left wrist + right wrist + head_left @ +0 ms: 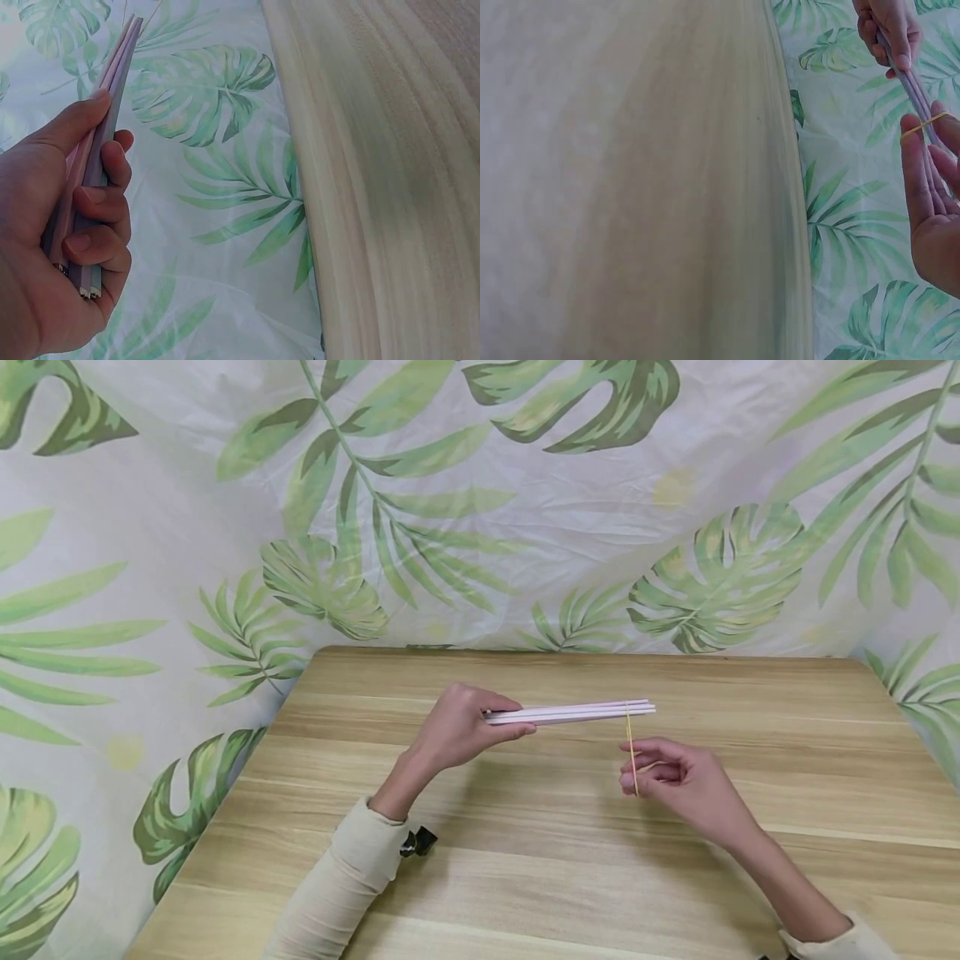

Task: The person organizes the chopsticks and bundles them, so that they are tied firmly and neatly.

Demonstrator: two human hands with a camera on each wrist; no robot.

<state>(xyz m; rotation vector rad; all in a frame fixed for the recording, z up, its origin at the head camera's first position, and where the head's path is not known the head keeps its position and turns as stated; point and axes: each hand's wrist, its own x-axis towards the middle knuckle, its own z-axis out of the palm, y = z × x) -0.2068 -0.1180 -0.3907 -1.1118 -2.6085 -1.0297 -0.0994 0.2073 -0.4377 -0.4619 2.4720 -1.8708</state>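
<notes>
Above the tabletop (525,860), the left hand (457,727) grips one end of a bundle of sticks (577,712). The right hand (675,777) pinches a rubber band (632,752) looped around the far end, stretched toward itself.

No readable text, labels or numbers, wrist views perhaps too blurred

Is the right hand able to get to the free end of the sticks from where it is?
Probably yes. The right hand pulls a yellow rubber band looped round the bundle of sticks near its free end. The left hand grips only the other end, and nothing lies between.
</notes>
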